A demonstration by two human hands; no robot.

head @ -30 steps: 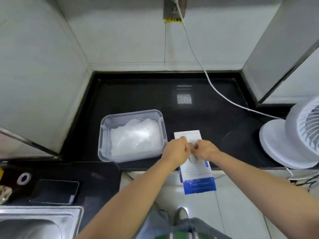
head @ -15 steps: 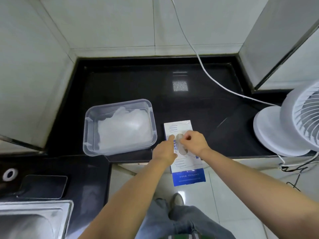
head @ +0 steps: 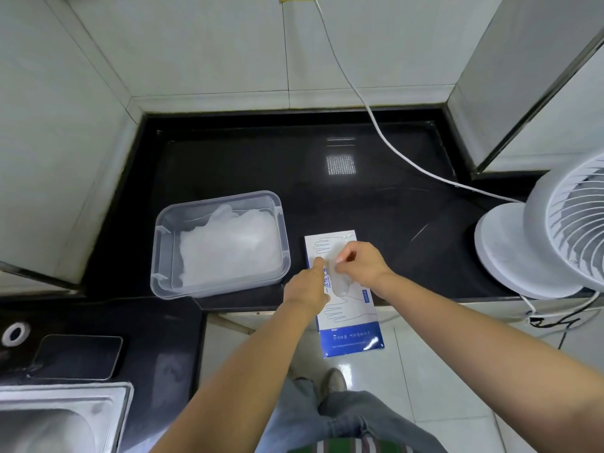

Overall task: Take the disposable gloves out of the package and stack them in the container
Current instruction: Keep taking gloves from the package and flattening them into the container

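Centre frame, right on the counter's (head: 261, 165) front edge, the pack (head: 351, 338) lies flat: white end on the black stone, blue end poking past the lip over the floor tiles. The left hand (head: 305, 291) sits on the pack's left margin, index finger straight and pressing down, the other fingers tucked under and hard to read. The right hand (head: 359, 264) has thumb and forefinger pinched on a clear glove (head: 340, 287) bulging from the slot in the pack's middle.

Just left of the pack, with a narrow gap between, sits the container (head: 215, 199), top open, its near wall close to the counter's lip. A cloudy heap of gloves (head: 228, 246) lies inside.

Above both, open black stone runs up to the wall tiles. A cable (head: 376, 125) drops from top centre and crosses to the fan (head: 539, 243) at the right edge, well apart from the pack. In the lower left are a phone (head: 76, 356) and a sink (head: 65, 400).
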